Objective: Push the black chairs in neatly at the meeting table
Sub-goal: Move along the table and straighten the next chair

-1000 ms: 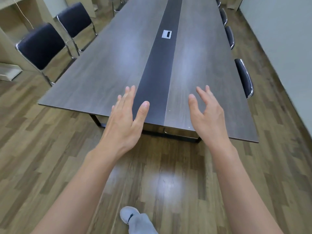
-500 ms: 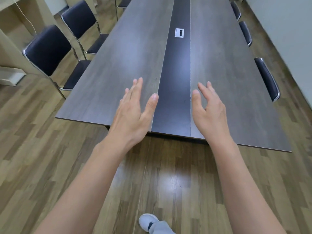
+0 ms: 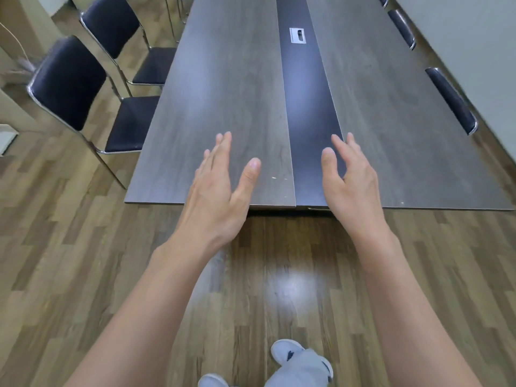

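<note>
You stand at the meeting table's (image 3: 223,79) end, left hand (image 3: 220,196) and right hand (image 3: 351,188) spread, holding nothing; right-side chairs (image 3: 451,100) sit tucked; two left chairs (image 3: 67,82) (pulled out) remain.

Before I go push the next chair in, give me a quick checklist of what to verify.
1. Left hand free, fingers straight: ok.
2. Right hand free: ok.
3. Nearest left chair pushed in: not ok, seat mostly outside the table edge.
4. Second left chair pushed in: not ok, seat sticks out.
5. Right-side chair tucked in: ok, only its backrest shows at the edge.
6. Floor path to the left chairs: ok where visible.
</note>
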The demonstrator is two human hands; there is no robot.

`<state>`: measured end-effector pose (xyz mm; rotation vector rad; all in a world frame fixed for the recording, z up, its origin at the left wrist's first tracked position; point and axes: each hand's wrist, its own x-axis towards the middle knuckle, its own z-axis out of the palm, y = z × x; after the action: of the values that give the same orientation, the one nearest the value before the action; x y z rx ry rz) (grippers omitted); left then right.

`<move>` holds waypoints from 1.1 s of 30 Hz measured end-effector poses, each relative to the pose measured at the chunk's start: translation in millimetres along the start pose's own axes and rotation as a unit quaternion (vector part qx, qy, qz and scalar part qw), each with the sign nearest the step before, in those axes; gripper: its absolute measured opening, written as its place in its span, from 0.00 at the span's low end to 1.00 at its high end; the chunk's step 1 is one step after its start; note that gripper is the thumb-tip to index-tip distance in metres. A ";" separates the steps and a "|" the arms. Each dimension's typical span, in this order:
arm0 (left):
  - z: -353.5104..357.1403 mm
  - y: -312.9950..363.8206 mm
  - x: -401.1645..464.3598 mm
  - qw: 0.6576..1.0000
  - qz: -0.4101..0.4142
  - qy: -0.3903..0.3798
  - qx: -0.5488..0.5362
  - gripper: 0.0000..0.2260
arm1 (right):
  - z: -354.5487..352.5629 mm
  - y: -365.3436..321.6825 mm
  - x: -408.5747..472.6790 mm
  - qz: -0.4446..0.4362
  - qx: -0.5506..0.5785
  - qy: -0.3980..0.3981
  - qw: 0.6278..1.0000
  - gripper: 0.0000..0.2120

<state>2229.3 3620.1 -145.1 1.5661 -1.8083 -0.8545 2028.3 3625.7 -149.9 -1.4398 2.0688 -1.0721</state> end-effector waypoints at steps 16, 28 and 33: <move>-101.5 -63.6 24.9 0.998 0.067 -0.017 -0.003 0.31 | 84.5 -89.3 -31.5 0.007 -0.009 0.068 0.998 0.24; -137.6 -49.8 102.5 0.988 0.143 -0.061 -0.021 0.30 | 95.6 -138.7 20.6 0.018 -0.038 0.147 0.988 0.24; -149.5 -55.9 117.0 0.983 0.159 -0.090 -0.024 0.31 | 105.1 -152.4 24.7 0.037 -0.040 0.170 0.984 0.24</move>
<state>2364.9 3485.4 -93.8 1.1572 -2.0776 -0.9007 2184.1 3538.3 -95.3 -1.2748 2.4040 -1.2926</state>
